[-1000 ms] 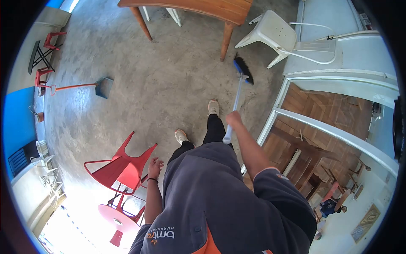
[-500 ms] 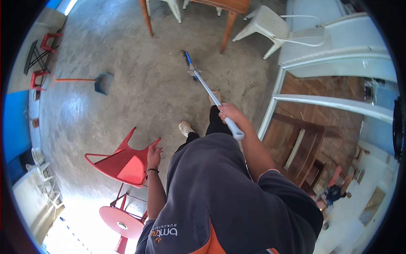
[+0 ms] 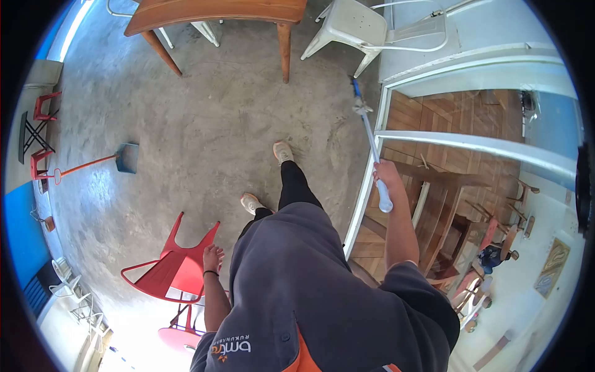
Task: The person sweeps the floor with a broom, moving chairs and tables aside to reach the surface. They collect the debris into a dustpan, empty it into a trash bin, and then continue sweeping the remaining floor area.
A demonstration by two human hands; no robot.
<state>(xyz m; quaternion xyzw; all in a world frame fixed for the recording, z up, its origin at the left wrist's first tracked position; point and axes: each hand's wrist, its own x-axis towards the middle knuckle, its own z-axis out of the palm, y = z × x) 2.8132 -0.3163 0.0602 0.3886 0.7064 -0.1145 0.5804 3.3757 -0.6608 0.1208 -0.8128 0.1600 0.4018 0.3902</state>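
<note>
My right hand (image 3: 385, 172) is wrapped round the pale handle of a broom (image 3: 372, 133), close to its thick upper end. Its narrow blue head (image 3: 356, 87) is at the floor beside the glass panel's white frame, just below a leg of the white chair. Grey material bunches where handle and head meet. My left hand (image 3: 213, 256) hangs free at my left side with loosely bent fingers and nothing in them. In this view it overlaps the edge of a red metal chair (image 3: 186, 266).
A wooden table (image 3: 217, 15) and a white metal chair (image 3: 353, 25) stand ahead. On the concrete floor at left lies a blue dustpan (image 3: 127, 158) with an orange handle. Red stools (image 3: 44, 106) line the left wall. Glass panels with a white frame (image 3: 387, 111) run along my right.
The broom and my right hand have swung right, toward the glass panel's frame. I have stepped forward, so the table and white chair appear nearer. My left hand stays beside the red chair.
</note>
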